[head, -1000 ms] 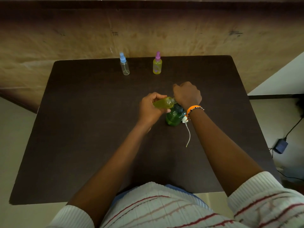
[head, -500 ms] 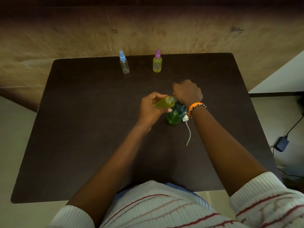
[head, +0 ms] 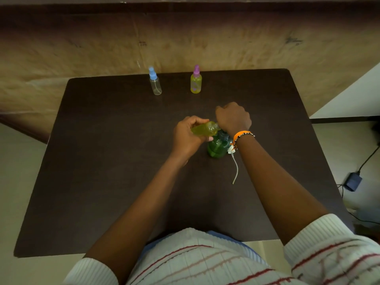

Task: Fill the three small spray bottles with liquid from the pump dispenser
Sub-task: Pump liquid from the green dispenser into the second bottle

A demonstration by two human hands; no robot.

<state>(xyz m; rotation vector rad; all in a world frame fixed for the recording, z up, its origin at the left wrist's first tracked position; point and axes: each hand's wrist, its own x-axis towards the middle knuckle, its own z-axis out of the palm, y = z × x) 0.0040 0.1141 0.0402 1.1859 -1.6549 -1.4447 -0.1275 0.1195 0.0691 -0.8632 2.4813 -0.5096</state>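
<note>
My left hand (head: 186, 138) grips a small uncapped spray bottle (head: 203, 129) holding yellow-green liquid, tilted on its side with its neck toward the pump. My right hand (head: 233, 118) is curled over the head of the green pump dispenser (head: 217, 148), which stands mid-table; the pump head is hidden under that hand. A white spray cap with its dip tube (head: 236, 167) lies on the table beside the dispenser. At the back stand a clear bottle with a blue cap (head: 155, 85) and a yellow-filled bottle with a purple cap (head: 196, 82).
Everything sits on a dark brown table (head: 102, 161) set against a tan wall. A black adapter and cable (head: 353, 179) lie on the floor at the right. My striped sleeves fill the bottom of the view.
Both hands stay at the dispenser with the small bottle at the spout; only the view shifts slightly.
</note>
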